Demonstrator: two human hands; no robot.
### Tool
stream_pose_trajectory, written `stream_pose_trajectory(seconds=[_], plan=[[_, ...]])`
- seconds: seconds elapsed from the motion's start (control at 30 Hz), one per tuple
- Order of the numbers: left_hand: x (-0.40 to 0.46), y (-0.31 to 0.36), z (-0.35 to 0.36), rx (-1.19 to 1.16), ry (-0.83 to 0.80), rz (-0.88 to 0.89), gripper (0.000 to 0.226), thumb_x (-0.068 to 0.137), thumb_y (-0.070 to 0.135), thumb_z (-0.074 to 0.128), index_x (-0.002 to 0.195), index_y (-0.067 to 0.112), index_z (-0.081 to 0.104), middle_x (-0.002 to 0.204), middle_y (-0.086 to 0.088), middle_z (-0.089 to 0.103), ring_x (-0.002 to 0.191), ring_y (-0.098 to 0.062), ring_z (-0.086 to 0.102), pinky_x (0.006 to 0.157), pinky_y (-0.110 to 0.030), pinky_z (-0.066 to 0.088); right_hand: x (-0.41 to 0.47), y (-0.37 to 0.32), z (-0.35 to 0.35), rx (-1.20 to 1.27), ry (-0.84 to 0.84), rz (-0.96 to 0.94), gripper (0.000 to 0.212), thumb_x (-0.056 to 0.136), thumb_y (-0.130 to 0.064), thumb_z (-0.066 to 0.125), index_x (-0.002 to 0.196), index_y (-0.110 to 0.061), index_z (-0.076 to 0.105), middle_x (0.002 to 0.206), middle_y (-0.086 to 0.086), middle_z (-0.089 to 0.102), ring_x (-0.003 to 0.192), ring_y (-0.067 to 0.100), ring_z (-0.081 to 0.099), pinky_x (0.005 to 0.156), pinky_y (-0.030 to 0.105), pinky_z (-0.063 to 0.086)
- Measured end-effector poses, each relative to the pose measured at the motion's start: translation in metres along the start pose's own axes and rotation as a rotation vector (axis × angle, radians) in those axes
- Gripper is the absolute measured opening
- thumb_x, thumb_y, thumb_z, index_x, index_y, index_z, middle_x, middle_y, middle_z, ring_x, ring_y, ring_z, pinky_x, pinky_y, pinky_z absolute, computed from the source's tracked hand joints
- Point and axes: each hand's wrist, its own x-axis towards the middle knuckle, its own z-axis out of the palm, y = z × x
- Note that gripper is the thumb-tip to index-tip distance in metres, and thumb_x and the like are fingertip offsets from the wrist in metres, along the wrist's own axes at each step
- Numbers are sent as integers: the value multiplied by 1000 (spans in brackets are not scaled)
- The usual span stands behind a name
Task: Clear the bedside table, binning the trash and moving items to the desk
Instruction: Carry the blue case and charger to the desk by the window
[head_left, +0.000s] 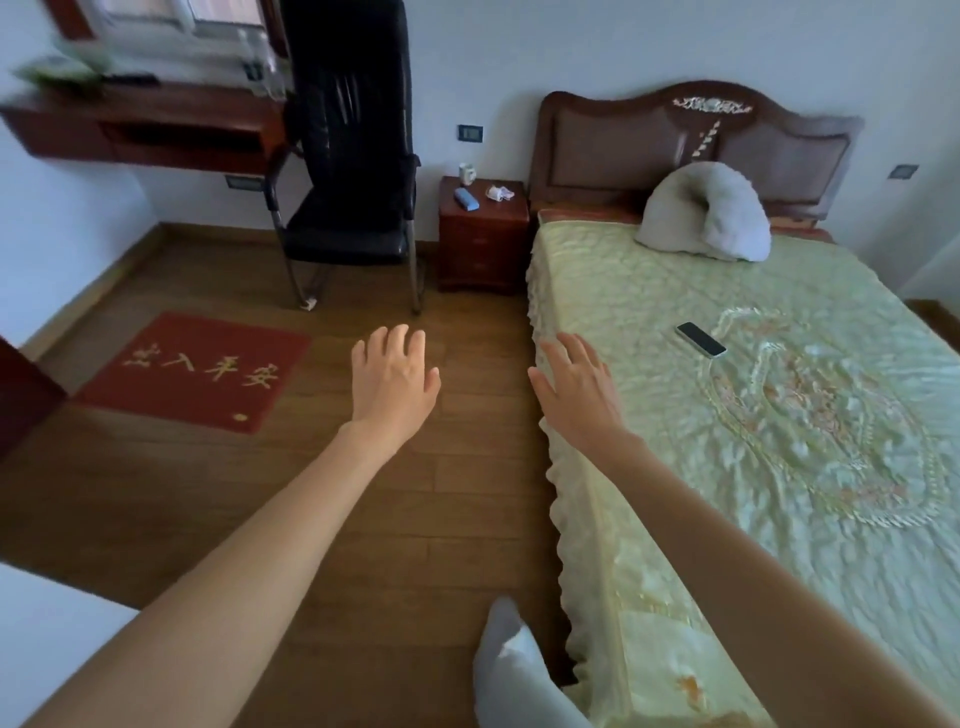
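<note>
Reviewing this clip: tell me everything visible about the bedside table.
The bedside table is a small cabinet of dark reddish wood, upright on the wooden floor between the black chair and the bed, against the wall. Its front seems to have drawers. On top stand a white mug, a blue oblong object and crumpled trash. Neither hand touches it.

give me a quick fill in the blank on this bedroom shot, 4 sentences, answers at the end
1. The bedside table stands between the bed and the black ____.
2. On the bedside table, beside the mug and the crumpled trash, lies a flat case coloured ____.
3. The phone lies on the ____.
4. The left hand and right hand both hold ____.

Missing words: chair; blue; bed; nothing
</note>
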Motion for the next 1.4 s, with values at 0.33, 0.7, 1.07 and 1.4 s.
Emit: stream_pose_trajectory(seconds=[0.33, 0.7, 1.07, 1.4], plan=[[190, 12, 47, 12, -17, 12, 50, 95, 38, 46, 137, 11, 42, 142, -10, 44, 133, -27, 37, 110, -43, 31, 196, 61, 20, 27, 21, -27, 47, 98, -38, 38, 140, -16, 42, 150, 9, 36, 142, 25, 24, 114, 45, 26], [355, 28, 92, 13, -29, -12, 49, 94, 37, 49, 136, 12, 45, 139, -9, 48, 131, -26, 40, 108, -41, 33, 366, 121, 43, 34, -24, -54, 48, 99, -37, 39, 140, -14, 41, 149, 10, 38, 142, 26, 24, 114, 44, 24], [544, 8, 158, -19, -14, 62, 50, 93, 37, 50, 136, 12, 45, 137, -9, 49, 128, -26, 43, 104, -42, 36, 547, 158, 92, -21, -31, -57, 46, 96, -37, 38, 135, -15, 46, 143, 10, 44, 138, 27, 31, 110, 47, 31], [717, -4, 211, -13, -37, 148, 50, 92, 35, 53, 135, 11, 47, 137, -12, 51, 128, -28, 45, 105, -44, 39, 708, 190, 119, -81, -22, -4, 45, 97, -37, 42, 136, -16, 45, 144, 9, 43, 138, 26, 31, 110, 44, 30]])
